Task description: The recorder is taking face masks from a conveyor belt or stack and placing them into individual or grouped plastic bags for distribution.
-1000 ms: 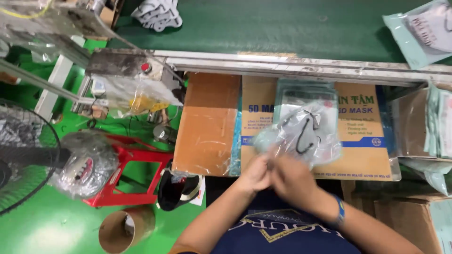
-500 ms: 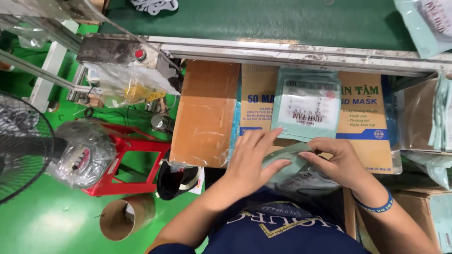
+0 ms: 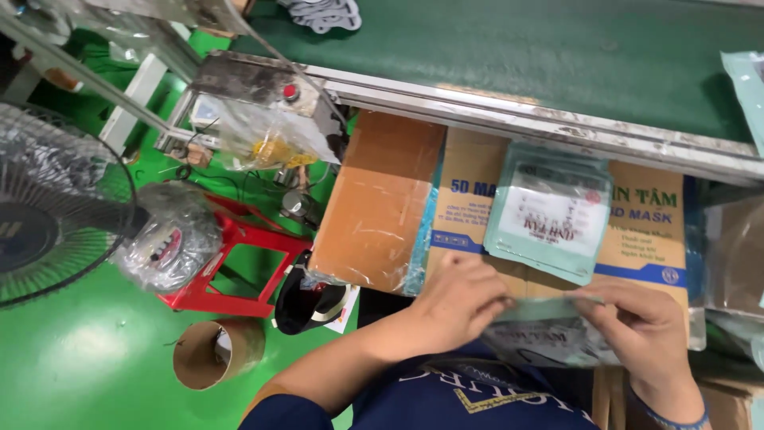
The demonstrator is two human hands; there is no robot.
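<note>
fan (image 3: 48, 215) | red stool (image 3: 231, 267) | cardboard tube (image 3: 215, 352) | green conveyor belt (image 3: 541, 56)

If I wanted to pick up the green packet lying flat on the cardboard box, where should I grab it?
Probably by its near bottom edge, coming from the person's side. The green packet lies flat on the cardboard box, thin and floppy, so pinching an edge suits it. The conveyor's metal rail crowds its far edge, while both hands, left hand and right hand, are on another packet.

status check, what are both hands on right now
Left hand and right hand both pinching the top edge of a mask pouch. Another pouch lies apart on the carton.
</note>
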